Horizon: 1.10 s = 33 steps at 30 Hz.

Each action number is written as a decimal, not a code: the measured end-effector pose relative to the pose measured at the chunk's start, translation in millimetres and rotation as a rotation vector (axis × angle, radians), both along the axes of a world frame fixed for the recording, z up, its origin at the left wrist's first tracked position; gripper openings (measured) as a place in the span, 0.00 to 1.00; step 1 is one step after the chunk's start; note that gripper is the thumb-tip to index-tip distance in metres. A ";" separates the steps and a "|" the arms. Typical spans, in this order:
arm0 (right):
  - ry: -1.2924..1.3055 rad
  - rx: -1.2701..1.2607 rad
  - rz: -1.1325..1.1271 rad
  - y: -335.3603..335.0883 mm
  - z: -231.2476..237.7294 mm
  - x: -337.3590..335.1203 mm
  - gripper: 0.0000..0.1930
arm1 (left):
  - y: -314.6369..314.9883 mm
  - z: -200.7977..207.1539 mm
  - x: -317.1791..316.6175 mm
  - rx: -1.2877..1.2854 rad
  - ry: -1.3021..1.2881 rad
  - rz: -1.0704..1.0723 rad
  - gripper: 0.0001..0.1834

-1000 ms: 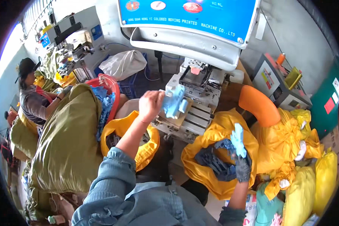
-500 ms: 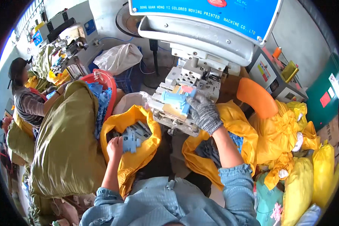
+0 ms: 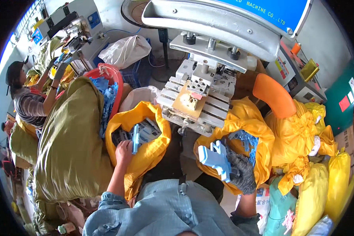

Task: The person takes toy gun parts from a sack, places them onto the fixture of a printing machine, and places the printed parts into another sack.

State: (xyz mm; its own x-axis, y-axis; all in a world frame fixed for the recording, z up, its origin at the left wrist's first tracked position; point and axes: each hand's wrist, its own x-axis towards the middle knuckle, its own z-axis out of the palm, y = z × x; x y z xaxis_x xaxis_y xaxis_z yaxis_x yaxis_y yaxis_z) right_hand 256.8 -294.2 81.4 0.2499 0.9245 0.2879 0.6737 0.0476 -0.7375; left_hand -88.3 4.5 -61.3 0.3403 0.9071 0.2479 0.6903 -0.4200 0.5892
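Note:
My bare left hand (image 3: 124, 152) pinches a light-blue plastic piece (image 3: 136, 139), seen nearly edge-on, over the left yellow sack (image 3: 161, 137). That sack contains grey and blue plastic pieces. Over the right yellow sack (image 3: 265, 145), my right hand (image 3: 241, 171), in a dark grey knit glove, grips a light-blue pistol-shaped plastic piece (image 3: 216, 159). More blue pieces lie inside that sack. Between and beyond my hands stands a printing machine with a slotted metal bed (image 3: 214, 118). A tan board (image 3: 188, 104) with a pale mould sits on the bed, a small pink pad (image 3: 196, 95) just above.
An orange chair back (image 3: 274, 96) rises right of the machine, with tied yellow sacks (image 3: 281, 139) beside it. At left bulge a big olive sack (image 3: 72, 145) and a red tub (image 3: 116, 74) of blue pieces. A co-worker (image 3: 31, 98) works at another machine farther left.
My right hand has drawn back from the machine bed to the right sack, carrying the blue piece off the board. My left hand has shifted slightly right, turning its piece edge-on.

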 end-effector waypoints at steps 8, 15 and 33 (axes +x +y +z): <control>-0.018 0.098 -0.003 53.1 6.5 -21.4 0.28 | -40.1 29.2 59.5 0.376 0.206 -0.300 0.25; -0.381 0.248 -0.035 121.3 27.7 -22.0 0.24 | -53.5 22.9 83.4 0.013 0.300 -0.373 0.08; -0.494 0.259 -0.144 191.6 7.5 16.4 0.17 | -38.5 119.6 122.6 0.221 -0.097 -0.437 0.10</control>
